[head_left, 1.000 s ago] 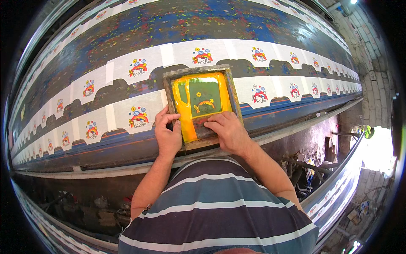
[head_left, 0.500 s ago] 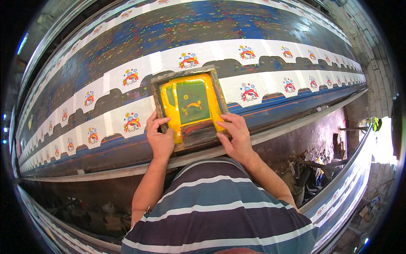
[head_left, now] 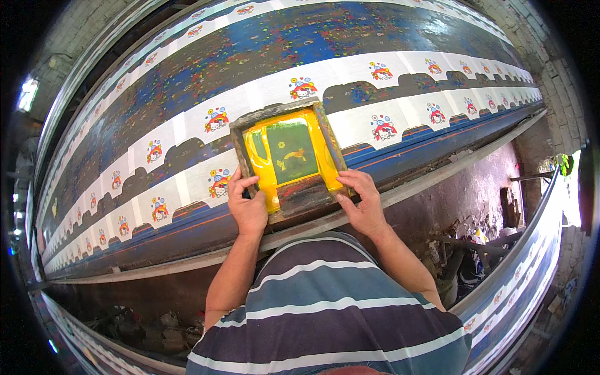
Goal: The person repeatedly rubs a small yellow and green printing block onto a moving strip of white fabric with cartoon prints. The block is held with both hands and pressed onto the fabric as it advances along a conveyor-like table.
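A wooden screen-printing frame lies tilted over the near row of white cut pieces, at the table's front edge. Thick yellow ink surrounds its greenish mesh window, where a small arch and flower design shows. My left hand grips the frame's near left corner, thumb and fingers closed on the wood. On the near right side, my right hand holds it with fingers bent over the edge. Whatever lies beneath the frame is hidden. White pieces with a colourful cartoon print flank it on both sides.
The long dark table is spotted with dried ink and carries several rows of printed pieces. A pale rail runs along its near edge. Another table of prints stands behind at the right, near clutter. A brick wall rises far right.
The frame has shifted slightly left along the table, nearer the print on its left. Both hands have stayed on it. The whole view has swung a little, moving the table rightward in the picture.
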Demonstrator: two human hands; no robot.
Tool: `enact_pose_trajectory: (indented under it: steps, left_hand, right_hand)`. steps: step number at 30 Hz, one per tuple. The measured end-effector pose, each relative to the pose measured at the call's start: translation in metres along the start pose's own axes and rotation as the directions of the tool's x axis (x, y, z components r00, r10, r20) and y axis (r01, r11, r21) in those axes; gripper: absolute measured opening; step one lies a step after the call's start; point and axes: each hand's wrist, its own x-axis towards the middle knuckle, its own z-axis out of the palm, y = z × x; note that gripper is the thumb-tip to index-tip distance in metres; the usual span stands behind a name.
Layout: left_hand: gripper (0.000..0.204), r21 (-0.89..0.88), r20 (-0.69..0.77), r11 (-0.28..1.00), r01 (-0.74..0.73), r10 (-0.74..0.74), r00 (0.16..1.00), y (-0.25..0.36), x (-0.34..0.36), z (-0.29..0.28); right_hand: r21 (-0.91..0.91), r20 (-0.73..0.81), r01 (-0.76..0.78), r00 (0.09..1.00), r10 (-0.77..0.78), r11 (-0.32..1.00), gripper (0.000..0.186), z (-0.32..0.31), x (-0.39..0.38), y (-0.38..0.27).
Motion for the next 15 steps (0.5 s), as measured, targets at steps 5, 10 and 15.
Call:
enact_pose_trajectory:
  steps: [5, 10, 15]
  left_hand:
    - [0.037, -0.102, 0.01, 0.992, 0.072, -0.072, 0.997, 0.01, -0.006, 0.028]
    - [0.039, -0.15, 0.029, 0.976, 0.16, -0.158, 0.987, 0.018, -0.009, 0.028]
    - [0.04, -0.161, 0.057, 0.973, 0.166, -0.159, 0.986, 0.016, -0.008, 0.026]
  right_hand:
    - [0.044, 0.078, 0.02, 0.997, -0.024, 0.999, 0.047, -0.038, 0.004, 0.024]
    - [0.034, 0.098, 0.078, 0.992, -0.081, 0.996, 0.047, -0.048, 0.011, 0.027]
    - [-0.001, 0.149, 0.268, 0.953, -0.264, 0.964, 0.046, -0.04, 0.015, 0.009]
